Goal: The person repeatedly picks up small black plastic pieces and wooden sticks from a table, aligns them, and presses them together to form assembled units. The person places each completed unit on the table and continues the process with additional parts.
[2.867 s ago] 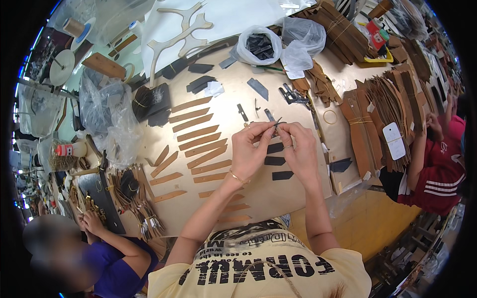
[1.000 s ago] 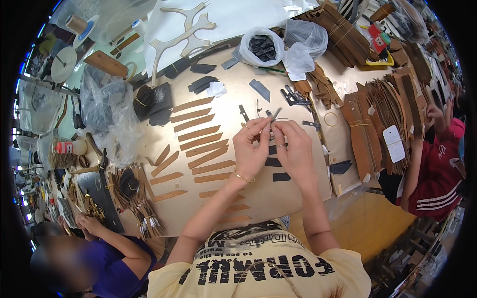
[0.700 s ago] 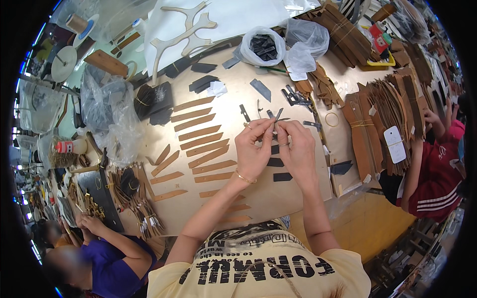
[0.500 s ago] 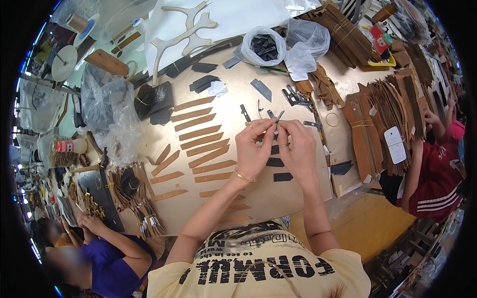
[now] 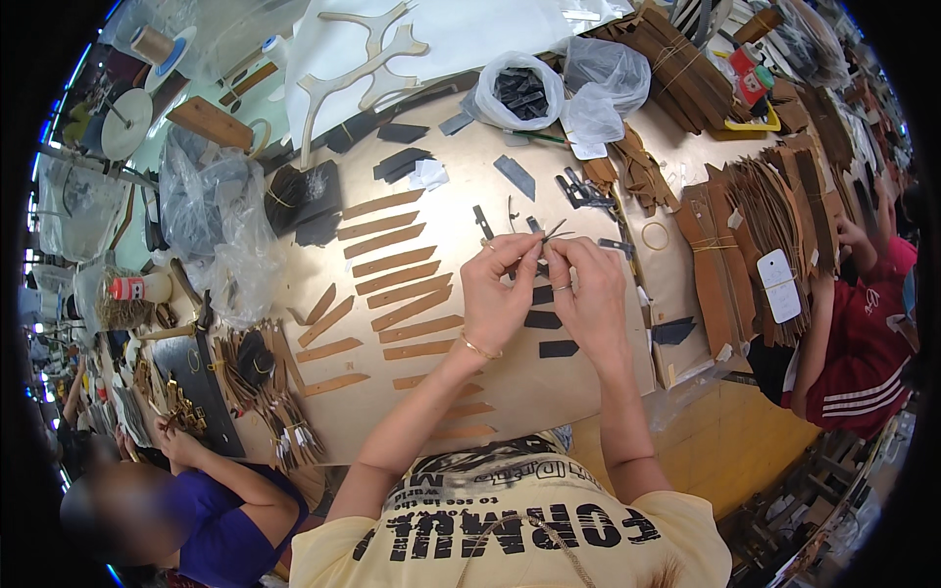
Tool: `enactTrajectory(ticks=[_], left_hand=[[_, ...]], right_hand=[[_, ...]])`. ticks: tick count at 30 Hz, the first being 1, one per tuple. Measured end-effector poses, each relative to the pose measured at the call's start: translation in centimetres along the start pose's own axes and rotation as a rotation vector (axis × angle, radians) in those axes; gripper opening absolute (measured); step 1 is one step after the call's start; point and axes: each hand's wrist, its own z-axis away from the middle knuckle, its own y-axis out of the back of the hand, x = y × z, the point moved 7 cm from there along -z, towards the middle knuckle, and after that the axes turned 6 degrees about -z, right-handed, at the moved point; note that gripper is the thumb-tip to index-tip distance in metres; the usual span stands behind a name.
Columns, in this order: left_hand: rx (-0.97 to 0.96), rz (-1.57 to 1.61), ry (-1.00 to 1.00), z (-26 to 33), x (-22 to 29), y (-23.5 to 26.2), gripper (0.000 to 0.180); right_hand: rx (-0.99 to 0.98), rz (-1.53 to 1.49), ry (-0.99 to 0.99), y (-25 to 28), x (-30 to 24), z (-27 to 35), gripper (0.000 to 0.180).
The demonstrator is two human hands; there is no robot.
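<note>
Both my hands meet over the table, fingertips pinched together on a small dark strip [image 5: 555, 233]. Its thin ends spread apart above the fingers; the part between the fingertips is hidden. My left hand [image 5: 495, 294] grips it from the left and my right hand [image 5: 590, 299] from the right. Under and between the hands lie short black pieces [image 5: 542, 319] in a column. Just beyond the fingers are a narrow black piece with a light spot [image 5: 482, 221] and a thin dark bit [image 5: 513, 208]. Tan leather strips [image 5: 397, 283] lie in rows left of my left hand.
At the far side stands a clear bag of black pieces [image 5: 522, 93]. Bundled brown leather strips [image 5: 720, 255] line the right, beside a person in a red shirt [image 5: 853, 353]. A crumpled plastic bag [image 5: 211, 216] sits at left, and a person in purple [image 5: 235, 519] works nearby.
The dark strip's ends have spread apart and turned between my fingertips. My hands have barely shifted. The person in purple has leaned a little.
</note>
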Motion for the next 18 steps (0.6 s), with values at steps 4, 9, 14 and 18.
enactTrajectory(ticks=[4, 9, 14, 18], left_hand=[[0.016, -0.022, -0.060, 0.1, 0.6, 0.0, 0.019], [-0.014, 0.041, -0.011, 0.3, 0.1, -0.3, 0.018], [0.050, 0.292, 0.271, -1.0, -3.0, 1.4, 0.021], [0.183, 0.261, 0.238, -1.8, -3.7, 3.4, 0.022]], right_hand=[[0.007, -0.013, -0.020, 0.1, 0.1, 0.0, 0.008], [0.035, -0.031, -0.026, 0.2, 0.3, 0.2, 0.008], [0.117, 0.082, -0.078, 1.4, 2.3, 0.3, 0.007], [0.083, 0.188, -0.220, 1.7, 4.6, 0.1, 0.012]])
